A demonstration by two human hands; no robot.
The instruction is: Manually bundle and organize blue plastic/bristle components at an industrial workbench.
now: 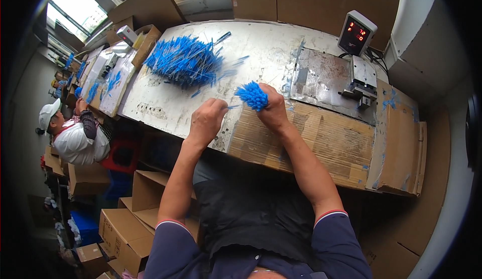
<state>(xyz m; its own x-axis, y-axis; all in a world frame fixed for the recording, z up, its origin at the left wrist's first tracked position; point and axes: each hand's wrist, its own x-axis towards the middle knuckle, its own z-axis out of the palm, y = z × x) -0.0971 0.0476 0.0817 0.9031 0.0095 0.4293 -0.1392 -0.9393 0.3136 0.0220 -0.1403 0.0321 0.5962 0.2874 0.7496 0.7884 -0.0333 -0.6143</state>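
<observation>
My right hand [273,109] is closed round a bundle of thin blue strips [252,96], its blue ends fanned out toward the left. Just left of it, my left hand [207,120] pinches with thumb and fingertips; a short blue piece [233,107] pokes out from them toward the bundle. Both hands are over the near part of the white worktable [150,98]. Beyond my left hand lies a large heap of blue strips [183,60] with pale, thin stems, and a few loose ones are scattered at its right side.
Flattened cardboard [301,136] covers the table's near right. Behind it are a metal plate [321,75], a small clamp-like device [361,83] and a counter with red digits [356,33]. A person [75,133] sits at another table leftward. Open cartons [125,236] stand below.
</observation>
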